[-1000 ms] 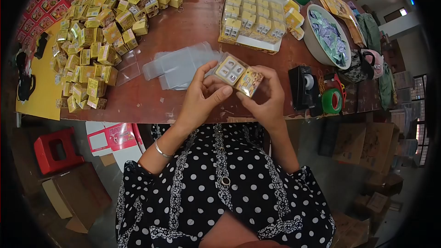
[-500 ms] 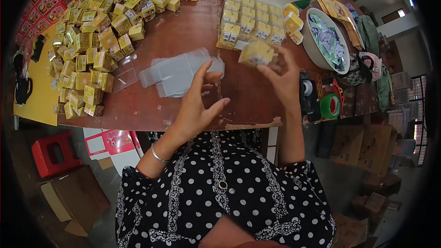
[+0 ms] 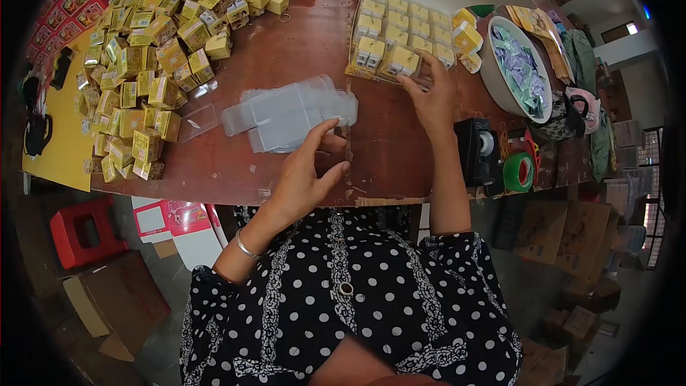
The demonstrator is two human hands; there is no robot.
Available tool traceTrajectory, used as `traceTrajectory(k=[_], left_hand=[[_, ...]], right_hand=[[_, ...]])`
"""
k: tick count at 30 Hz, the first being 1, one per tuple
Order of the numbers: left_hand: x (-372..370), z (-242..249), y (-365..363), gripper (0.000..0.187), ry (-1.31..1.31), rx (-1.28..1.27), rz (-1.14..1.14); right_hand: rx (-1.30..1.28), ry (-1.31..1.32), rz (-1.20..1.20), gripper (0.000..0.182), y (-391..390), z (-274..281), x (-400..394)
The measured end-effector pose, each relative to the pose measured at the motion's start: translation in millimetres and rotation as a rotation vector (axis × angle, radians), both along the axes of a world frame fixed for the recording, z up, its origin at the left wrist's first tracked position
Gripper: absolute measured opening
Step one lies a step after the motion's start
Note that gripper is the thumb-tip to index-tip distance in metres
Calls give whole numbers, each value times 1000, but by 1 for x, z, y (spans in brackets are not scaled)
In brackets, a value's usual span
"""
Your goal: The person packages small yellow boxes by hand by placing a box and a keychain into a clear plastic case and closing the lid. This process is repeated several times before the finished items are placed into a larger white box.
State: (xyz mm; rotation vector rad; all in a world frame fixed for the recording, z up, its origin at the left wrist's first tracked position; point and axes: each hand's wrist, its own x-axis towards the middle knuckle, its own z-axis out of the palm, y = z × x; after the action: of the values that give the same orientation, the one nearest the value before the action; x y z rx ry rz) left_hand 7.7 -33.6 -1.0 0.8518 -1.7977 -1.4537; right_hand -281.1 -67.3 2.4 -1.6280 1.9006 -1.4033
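Observation:
My right hand (image 3: 431,93) grips a small yellow box (image 3: 401,62) in a clear sleeve, at the front edge of a display tray (image 3: 355,71) filled with rows of similar yellow-and-white boxes. Over the table's front part, my left hand (image 3: 311,168) is empty, its thumb and fingers apart. Just beyond it lie flat clear plastic sleeves (image 3: 275,118), overlapping in a loose stack. A large heap of yellow boxes (image 3: 132,61) covers the table's left side.
On the right stand a white bowl of small packets (image 3: 549,93), a black tape dispenser (image 3: 473,154) and a green tape roll (image 3: 518,171). Several yellow pieces (image 3: 467,37) lie between tray and bowl. A red stool (image 3: 64,236) is below left.
My right hand has carried the yellow box up to the tray's front edge. My left hand has stayed nearly in place, open. The view has shifted slightly.

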Motion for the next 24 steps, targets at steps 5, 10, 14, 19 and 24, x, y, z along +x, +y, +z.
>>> traceTrajectory(k=[5,10,14,19,24], left_hand=[[0,-3,1,66,0,26,-2],[-3,-2,3,62,38,36,-11],[1,2,-3,60,-45,-213,77],[23,16,-56,62,-244,-770,348],[47,-3,-98,57,-655,-644,185]], right_hand=[[-4,-14,-5,54,-2,-3,-2],[53,74,10,56,1,-5,0],[-35,434,9,56,0,-13,1],[18,486,-35,55,3,-9,4],[46,512,-111,58,15,8,15]])
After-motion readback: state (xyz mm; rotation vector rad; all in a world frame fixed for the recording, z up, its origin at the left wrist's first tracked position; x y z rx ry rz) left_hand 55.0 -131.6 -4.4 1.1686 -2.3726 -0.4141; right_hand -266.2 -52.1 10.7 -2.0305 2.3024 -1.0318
